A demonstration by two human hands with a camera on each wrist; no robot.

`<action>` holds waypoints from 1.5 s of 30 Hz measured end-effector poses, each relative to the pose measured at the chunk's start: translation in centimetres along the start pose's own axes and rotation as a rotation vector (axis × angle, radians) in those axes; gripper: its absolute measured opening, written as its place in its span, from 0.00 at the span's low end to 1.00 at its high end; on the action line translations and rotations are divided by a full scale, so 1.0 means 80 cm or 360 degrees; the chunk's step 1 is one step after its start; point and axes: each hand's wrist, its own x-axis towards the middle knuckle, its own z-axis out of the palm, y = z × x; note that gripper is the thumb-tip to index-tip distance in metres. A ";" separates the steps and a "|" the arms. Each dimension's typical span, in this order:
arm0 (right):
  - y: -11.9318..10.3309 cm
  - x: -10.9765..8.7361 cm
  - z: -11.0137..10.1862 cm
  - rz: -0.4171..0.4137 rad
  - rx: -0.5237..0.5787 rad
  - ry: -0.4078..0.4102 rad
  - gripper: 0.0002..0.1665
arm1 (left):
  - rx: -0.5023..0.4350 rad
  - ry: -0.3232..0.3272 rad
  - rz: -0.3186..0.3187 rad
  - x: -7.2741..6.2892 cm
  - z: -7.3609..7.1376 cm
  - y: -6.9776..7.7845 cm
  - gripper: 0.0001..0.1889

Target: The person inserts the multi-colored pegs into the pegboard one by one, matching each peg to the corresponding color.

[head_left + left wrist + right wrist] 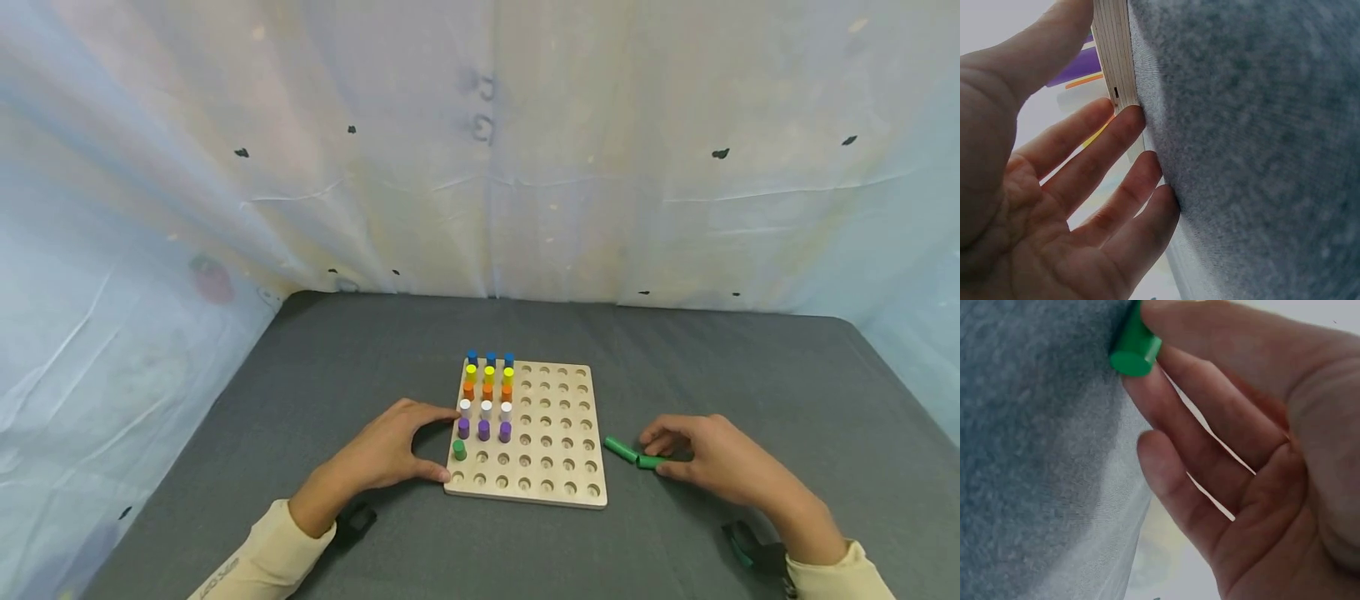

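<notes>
A square wooden pegboard (525,499) lies flat, with short pegs standing in its three left columns. From the back, the filled rows are blue, yellow, orange, white and purple; one green peg (459,450) stands in front of them at the left. My left hand (393,450) touches the board's left edge with thumb and fingertips spread along it. To the right of the board, my right hand (723,458) pinches a loose green peg (1132,353) between thumb and fingers, close over the cloth. Other green material (621,449) lies end to end with that peg, toward the board.
Dark grey cloth (360,342) covers the table. A pale curtain (555,208) hangs along the back edge, with more sheeting (112,333) at the left side. Black wrist devices (356,523) show beneath both wrists.
</notes>
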 end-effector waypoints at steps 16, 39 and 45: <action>-0.002 0.007 0.005 0.0023 -0.0136 0.0149 0.19 | -0.0030 0.0014 0.0008 -0.003 -0.005 0.003 0.41; 0.002 0.002 0.008 -0.0101 -0.0301 0.0430 0.22 | -0.0026 -0.0017 -0.0049 -0.001 -0.001 0.003 0.42; 0.003 0.002 0.008 -0.0055 -0.0269 0.0454 0.22 | -0.0018 -0.0001 -0.0015 -0.001 0.000 0.001 0.42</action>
